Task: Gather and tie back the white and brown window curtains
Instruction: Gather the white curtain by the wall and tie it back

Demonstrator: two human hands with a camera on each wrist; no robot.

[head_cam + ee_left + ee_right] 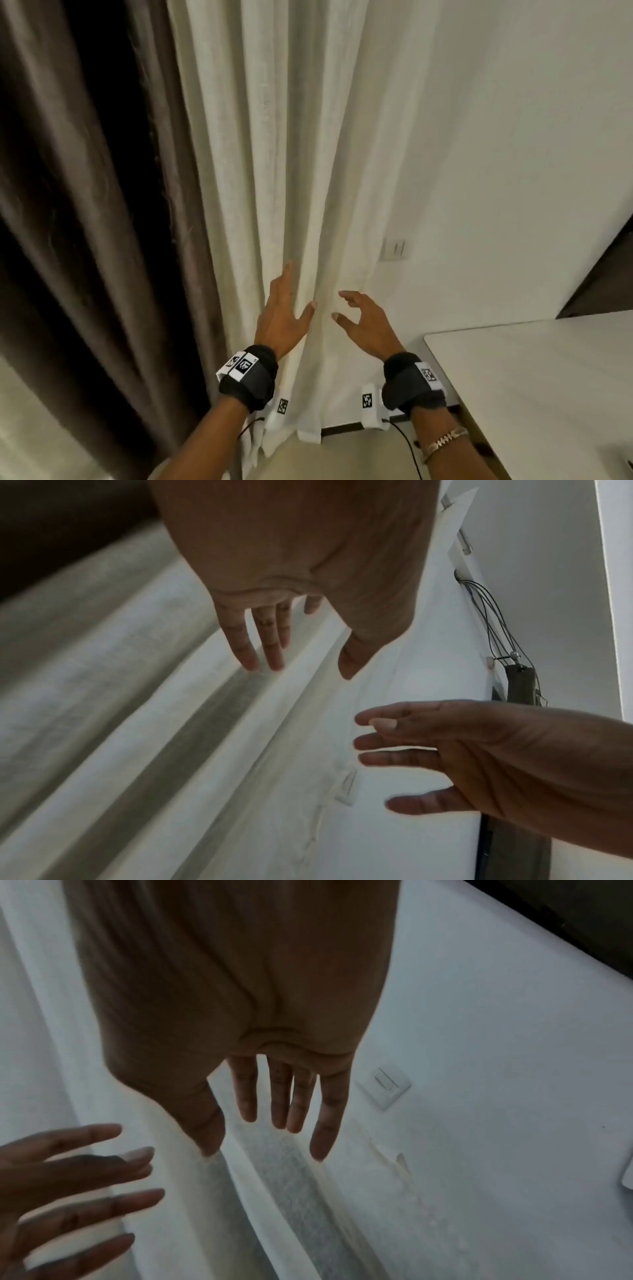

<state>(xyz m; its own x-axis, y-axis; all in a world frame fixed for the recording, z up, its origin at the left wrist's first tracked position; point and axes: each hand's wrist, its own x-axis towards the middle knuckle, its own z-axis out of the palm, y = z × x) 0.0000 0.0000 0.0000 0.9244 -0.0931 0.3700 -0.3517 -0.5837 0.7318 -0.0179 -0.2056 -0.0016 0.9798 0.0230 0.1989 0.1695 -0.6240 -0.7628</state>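
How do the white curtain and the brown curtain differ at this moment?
The white curtain is pale and sheer-looking; the brown curtain is dark and heavier-looking. The white curtain hangs next to the wall, the brown curtain to its left. The left hand and right hand are open at the white curtain; neither is near the brown curtain. Both hang loose, untied.

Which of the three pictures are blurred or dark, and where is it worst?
Head view: sharp enough, with the brown curtain falling into deep shadow. Left wrist view: dim, the white curtain smeared into streaks. Right wrist view: dim too, the left hand blurred at the lower left.
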